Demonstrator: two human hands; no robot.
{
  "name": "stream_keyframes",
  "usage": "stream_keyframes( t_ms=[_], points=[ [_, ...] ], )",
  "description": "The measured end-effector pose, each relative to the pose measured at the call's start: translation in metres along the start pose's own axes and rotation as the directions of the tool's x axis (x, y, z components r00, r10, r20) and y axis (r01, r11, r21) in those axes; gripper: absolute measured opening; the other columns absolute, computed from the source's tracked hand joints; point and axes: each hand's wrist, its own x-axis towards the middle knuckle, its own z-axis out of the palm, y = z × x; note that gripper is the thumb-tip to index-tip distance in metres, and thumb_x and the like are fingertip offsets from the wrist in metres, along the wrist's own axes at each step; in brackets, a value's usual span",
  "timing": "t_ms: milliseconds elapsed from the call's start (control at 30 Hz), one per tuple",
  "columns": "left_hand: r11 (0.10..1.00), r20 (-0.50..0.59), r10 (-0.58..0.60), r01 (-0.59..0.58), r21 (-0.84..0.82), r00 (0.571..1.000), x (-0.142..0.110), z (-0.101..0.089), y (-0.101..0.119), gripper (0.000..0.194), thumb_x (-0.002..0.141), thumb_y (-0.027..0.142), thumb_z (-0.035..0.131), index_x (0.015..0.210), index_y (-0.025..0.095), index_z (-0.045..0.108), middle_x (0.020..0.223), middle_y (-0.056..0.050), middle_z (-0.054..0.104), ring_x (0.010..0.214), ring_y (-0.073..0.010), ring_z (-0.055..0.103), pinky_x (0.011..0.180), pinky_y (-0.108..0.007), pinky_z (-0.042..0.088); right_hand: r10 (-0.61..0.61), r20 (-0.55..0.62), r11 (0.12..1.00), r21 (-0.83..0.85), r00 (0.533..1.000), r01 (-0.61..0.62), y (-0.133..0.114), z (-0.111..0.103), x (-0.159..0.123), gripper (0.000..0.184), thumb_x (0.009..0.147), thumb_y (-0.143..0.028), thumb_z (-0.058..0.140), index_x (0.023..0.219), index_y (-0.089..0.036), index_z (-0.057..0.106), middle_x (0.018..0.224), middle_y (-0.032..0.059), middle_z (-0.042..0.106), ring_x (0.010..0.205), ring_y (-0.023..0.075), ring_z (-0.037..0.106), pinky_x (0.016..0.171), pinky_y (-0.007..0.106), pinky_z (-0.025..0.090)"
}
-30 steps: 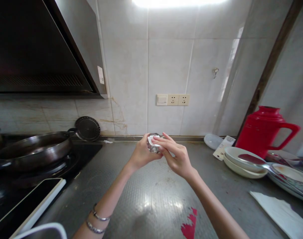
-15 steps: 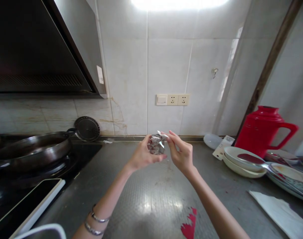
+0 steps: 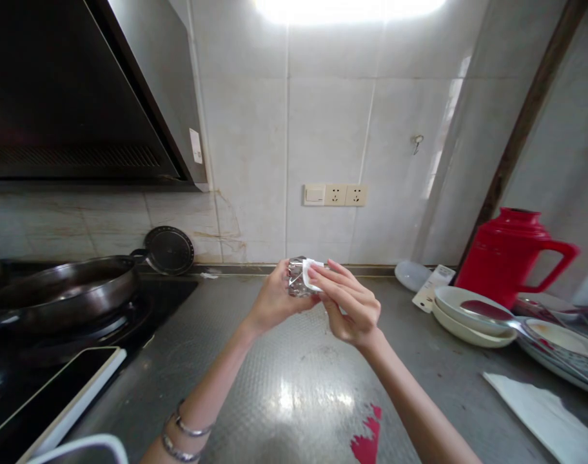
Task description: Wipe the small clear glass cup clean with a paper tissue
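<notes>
Glass piece (image 3: 296, 282) lies between both hands, clamped in the left fingers (image 3: 301, 303); right fingers (image 3: 341, 281) hold white tissue (image 3: 307, 274) against its right side.

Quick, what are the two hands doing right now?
Left hand: closed around a shiny, faceted object.
Right hand: holding a small white piece against that object.

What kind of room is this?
It looks like a kitchen. A metal pan sits on a black stovetop, a big range hood hangs on the upper left, and white bowls are stacked on the right.
</notes>
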Motion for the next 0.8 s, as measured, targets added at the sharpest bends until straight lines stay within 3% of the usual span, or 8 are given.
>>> stream_keyframes(
  t_ms=[200, 300, 367, 467, 567, 667, 800],
  points=[
    [0.996, -0.003, -0.08, 0.079, -0.046, 0.997, 0.005, -0.003, -0.007, 0.055, 0.061, 0.035, 0.078, 0.102, 0.015, 0.047, 0.093, -0.005, 0.062, 0.071, -0.0156, 0.062, 0.045, -0.02, 0.051, 0.022, 0.01, 0.999, 0.028, 1.0, -0.022, -0.004, 0.004, 0.002, 0.041, 0.082, -0.006, 0.05, 0.116, -0.025, 0.064, 0.102, 0.0047, 0.072, 0.099, 0.0233, 0.067, 0.094, 0.045, 0.052],
    [0.994, -0.011, -0.102, 0.102, -0.046, 0.995, 0.007, -0.004, -0.006, 0.056, 0.061, 0.037, 0.077, 0.102, 0.015, 0.047, 0.093, -0.006, 0.062, 0.076, -0.0181, 0.063, 0.044, -0.02, 0.051, 0.15, -0.007, 0.985, 0.093, 0.989, -0.149, -0.007, 0.001, 0.005, 0.032, 0.085, -0.011, 0.05, 0.107, -0.025, 0.069, 0.097, 0.0028, 0.074, 0.09, 0.0217, 0.07, 0.095, 0.045, 0.051],
    [0.993, -0.023, -0.117, 0.116, -0.036, 0.993, 0.007, -0.004, -0.005, 0.056, 0.061, 0.038, 0.077, 0.103, 0.015, 0.047, 0.094, -0.007, 0.062, 0.077, -0.0186, 0.063, 0.043, -0.02, 0.051, 0.3, -0.02, 0.946, 0.131, 0.954, -0.295, -0.007, -0.004, 0.007, 0.026, 0.087, -0.016, 0.05, 0.099, -0.025, 0.072, 0.089, 0.0007, 0.075, 0.08, 0.02, 0.072, 0.09, 0.042, 0.054],
    [0.992, -0.017, -0.121, 0.12, -0.033, 0.993, 0.006, -0.004, -0.003, 0.059, 0.061, 0.038, 0.078, 0.106, 0.015, 0.047, 0.096, -0.007, 0.062, 0.074, -0.0169, 0.062, 0.042, -0.019, 0.05, 0.491, -0.081, 0.869, 0.107, 0.867, -0.483, -0.004, -0.009, 0.008, 0.021, 0.088, -0.024, 0.053, 0.093, -0.022, 0.073, 0.083, 0.0017, 0.075, 0.072, 0.0196, 0.072, 0.072, 0.033, 0.059],
    [0.992, -0.005, -0.123, 0.123, -0.029, 0.992, 0.004, -0.003, -0.001, 0.06, 0.06, 0.038, 0.078, 0.106, 0.015, 0.047, 0.092, -0.005, 0.061, 0.07, -0.0149, 0.06, 0.042, -0.02, 0.05, 0.533, -0.211, 0.842, 0.035, 0.819, -0.539, 0.002, -0.008, 0.006, 0.02, 0.088, -0.028, 0.055, 0.095, -0.022, 0.072, 0.088, 0.004, 0.075, 0.078, 0.0215, 0.071, 0.071, 0.033, 0.059],
    [0.991, -0.003, -0.135, 0.135, 0.002, 0.991, 0.002, -0.001, -0.002, 0.059, 0.059, 0.039, 0.079, 0.103, 0.015, 0.049, 0.087, -0.004, 0.06, 0.064, -0.0135, 0.059, 0.042, -0.021, 0.049, 0.468, -0.243, 0.873, -0.025, 0.85, -0.488, 0.005, 0.0, 0.004, 0.02, 0.089, -0.023, 0.053, 0.1, -0.024, 0.07, 0.096, 0.0027, 0.074, 0.09, 0.0216, 0.07, 0.086, 0.038, 0.055],
    [0.985, -0.061, -0.065, 0.073, 0.154, 0.996, 0.002, 0.004, -0.003, 0.056, 0.059, 0.037, 0.078, 0.104, 0.016, 0.051, 0.088, -0.004, 0.064, 0.07, -0.0159, 0.061, 0.051, -0.023, 0.05, 0.33, -0.056, 0.943, -0.034, 0.942, -0.332, 0.004, 0.007, 0.004, 0.029, 0.09, -0.015, 0.048, 0.112, -0.026, 0.064, 0.107, 0.0026, 0.071, 0.102, 0.02, 0.066, 0.098, 0.04, 0.049]
  ],
)
